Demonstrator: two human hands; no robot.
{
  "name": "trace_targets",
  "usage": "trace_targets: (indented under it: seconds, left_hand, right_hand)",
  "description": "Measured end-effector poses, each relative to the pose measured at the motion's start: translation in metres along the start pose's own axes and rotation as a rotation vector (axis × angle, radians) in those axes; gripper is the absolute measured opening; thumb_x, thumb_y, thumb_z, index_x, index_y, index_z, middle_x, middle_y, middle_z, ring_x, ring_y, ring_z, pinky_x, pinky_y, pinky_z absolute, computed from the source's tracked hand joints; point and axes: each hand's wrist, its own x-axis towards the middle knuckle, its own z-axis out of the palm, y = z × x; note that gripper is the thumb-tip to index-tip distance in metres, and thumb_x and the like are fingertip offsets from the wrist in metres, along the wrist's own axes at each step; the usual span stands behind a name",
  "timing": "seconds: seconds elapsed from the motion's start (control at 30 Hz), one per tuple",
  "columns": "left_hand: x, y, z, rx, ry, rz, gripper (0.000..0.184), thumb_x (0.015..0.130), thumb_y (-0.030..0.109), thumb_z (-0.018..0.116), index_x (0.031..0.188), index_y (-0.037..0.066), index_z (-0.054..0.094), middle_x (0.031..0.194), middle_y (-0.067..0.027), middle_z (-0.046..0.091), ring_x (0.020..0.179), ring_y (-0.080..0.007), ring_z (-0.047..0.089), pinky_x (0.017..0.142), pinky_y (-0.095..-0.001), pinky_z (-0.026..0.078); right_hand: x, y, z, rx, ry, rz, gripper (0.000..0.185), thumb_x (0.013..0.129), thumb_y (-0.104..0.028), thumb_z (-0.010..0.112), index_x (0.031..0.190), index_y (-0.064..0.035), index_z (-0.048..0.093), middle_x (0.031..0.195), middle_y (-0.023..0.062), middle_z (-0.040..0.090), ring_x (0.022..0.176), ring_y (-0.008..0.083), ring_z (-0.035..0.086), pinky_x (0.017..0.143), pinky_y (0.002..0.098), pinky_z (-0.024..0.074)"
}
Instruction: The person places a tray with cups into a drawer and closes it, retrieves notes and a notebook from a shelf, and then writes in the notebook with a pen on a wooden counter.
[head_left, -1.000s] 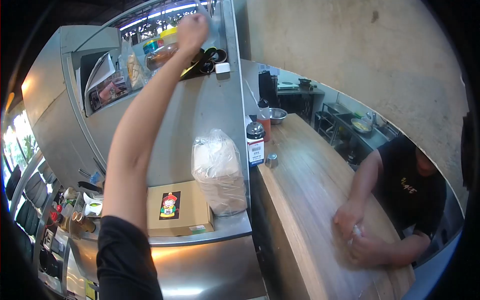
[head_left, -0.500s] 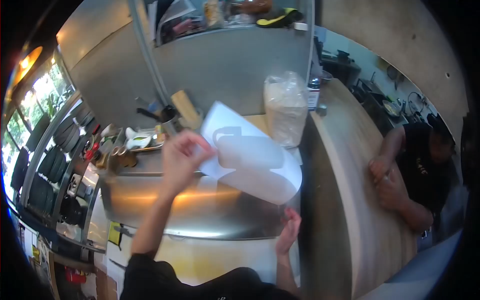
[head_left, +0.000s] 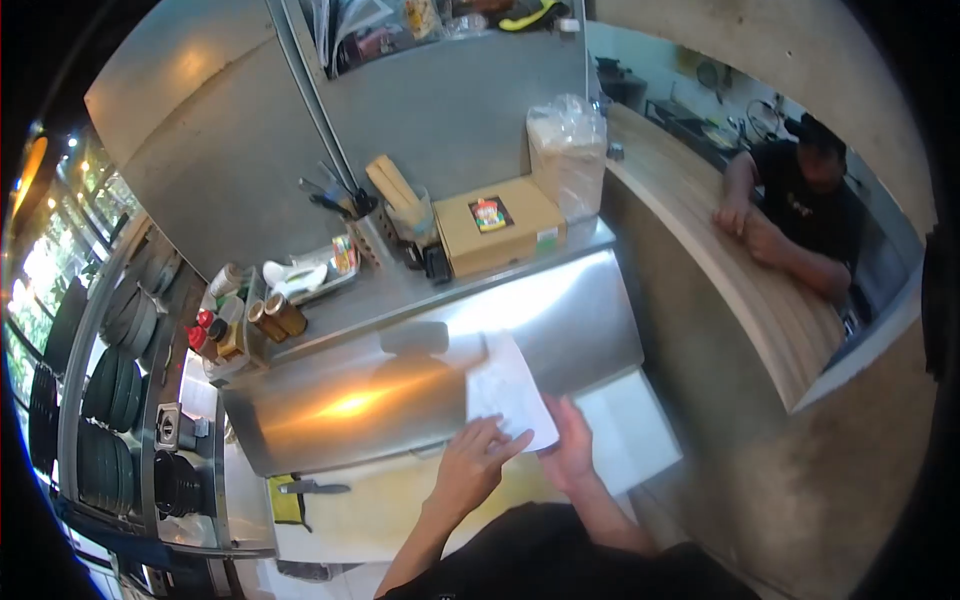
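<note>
A white sheet of paper, now narrower as if folded or turned, is held low in front of me over the steel lid. My left hand grips its lower left edge, thumb stretched across the near end. At the right edge my right hand holds the same paper, with some of its fingers hidden behind it. Beneath lies the sloped stainless steel lid, and nearer to me a pale cutting board. A knife rests on the board's left part beside a yellow-green cloth.
Along the back ledge stand a cardboard box, a bagged stack, a utensil holder and spice jars. Dark bowls fill the left shelves. At right, a co-worker leans on a wooden counter.
The paper has come down and toward me, from broadly spread to narrow. My right hand, apart from it before, now holds it. My left hand has moved down and right. The view has shifted.
</note>
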Motion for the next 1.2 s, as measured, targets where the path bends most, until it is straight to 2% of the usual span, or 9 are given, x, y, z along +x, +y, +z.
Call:
trace_targets:
  seconds: [0.17,0.27,0.43,0.5,0.6,0.63,0.83,1.03,1.2]
  left_hand:
    - [-0.020,0.003,-0.028,0.153,-0.072,0.209,0.042,0.076,0.002,0.063,0.111,0.022,0.076,0.103,-0.0048,0.061,0.117,-0.0268,0.058,0.107,-0.0524,0.043]
    - [-0.029,0.005,-0.029,0.153,-0.074,0.238,0.039,0.077,0.007,0.065,0.111,0.023,0.076,0.104,-0.0049,0.060,0.121,-0.0262,0.056,0.111,-0.0554,0.037]
    - [-0.031,0.007,-0.054,-0.044,-0.046,0.212,0.038,0.084,0.014,0.066,0.121,0.020,0.075,0.140,-0.0144,0.052,0.136,-0.0331,0.048,0.117,-0.0595,0.027]
    - [-0.041,-0.021,-0.040,-0.565,0.151,-0.063,0.037,0.091,0.008,0.064,0.127,0.014,0.072,0.155,-0.0174,0.039,0.137,-0.0330,0.050,0.115,-0.0533,0.036]
    - [-0.033,-0.036,-0.039,-1.039,0.010,-0.269,0.037,0.092,0.001,0.065,0.129,0.007,0.069,0.157,-0.0172,0.036,0.130,-0.0275,0.057,0.105,-0.0416,0.049]
    - [-0.031,-0.039,-0.034,-1.056,-0.009,-0.216,0.049,0.090,-0.007,0.065,0.138,0.004,0.060,0.156,-0.0165,0.037,0.121,-0.0219,0.062,0.095,-0.0326,0.055]
    - [-0.032,-0.031,-0.018,-1.199,0.096,-0.397,0.067,0.083,-0.018,0.061,0.146,-0.002,0.045,0.148,-0.0158,0.049,0.122,-0.0234,0.062,0.094,-0.0333,0.056]
    - [-0.029,-0.022,-0.018,-1.079,0.070,-0.377,0.065,0.083,-0.016,0.064,0.143,0.001,0.048,0.138,-0.0138,0.053,0.110,-0.0221,0.068,0.081,-0.0263,0.061]
    - [-0.029,-0.016,-0.021,-1.064,0.028,-0.416,0.065,0.082,-0.018,0.064,0.142,0.000,0.049,0.143,-0.0149,0.051,0.116,-0.0223,0.065,0.085,-0.0281,0.059]
  right_hand:
    - [-0.020,0.003,0.013,0.025,-0.071,-0.047,0.053,0.106,-0.032,0.043,0.144,0.0051,0.043,0.136,0.0177,0.059,0.125,0.0293,0.058,0.107,0.0437,0.0455]
    - [-0.031,0.009,0.016,-0.139,0.137,-0.127,0.042,0.105,-0.019,0.046,0.140,0.0048,0.046,0.132,0.0169,0.060,0.121,0.0260,0.060,0.103,0.0405,0.0492]
    - [-0.050,0.005,0.007,-0.128,0.187,-0.220,0.034,0.103,-0.010,0.052,0.134,0.0038,0.052,0.124,0.0143,0.064,0.112,0.0213,0.065,0.098,0.0351,0.0526]
    - [-0.054,0.004,0.001,-0.167,0.176,-0.242,0.030,0.103,-0.011,0.052,0.129,0.0035,0.055,0.119,0.0129,0.066,0.108,0.0187,0.066,0.096,0.0335,0.0529]
    - [-0.060,0.001,0.002,-0.190,0.177,-0.234,0.029,0.103,-0.011,0.053,0.127,0.0033,0.056,0.118,0.0124,0.067,0.107,0.0180,0.066,0.094,0.0329,0.0531]
    - [-0.059,0.000,0.004,-0.194,0.171,-0.226,0.029,0.103,-0.011,0.053,0.127,0.0033,0.056,0.118,0.0124,0.067,0.107,0.0180,0.066,0.094,0.0329,0.0531]
    - [-0.057,-0.007,0.007,-0.236,0.184,-0.232,0.028,0.103,-0.012,0.054,0.126,0.0035,0.057,0.117,0.0121,0.067,0.105,0.0171,0.066,0.093,0.0319,0.0530]
    - [-0.062,-0.015,0.009,-0.267,0.198,-0.240,0.029,0.102,-0.012,0.055,0.126,0.0039,0.057,0.116,0.0121,0.068,0.104,0.0172,0.066,0.093,0.0317,0.0525]
    - [-0.067,-0.018,0.004,-0.254,0.196,-0.227,0.027,0.102,-0.012,0.055,0.125,0.0031,0.058,0.115,0.0121,0.068,0.104,0.0168,0.066,0.092,0.0316,0.0525]
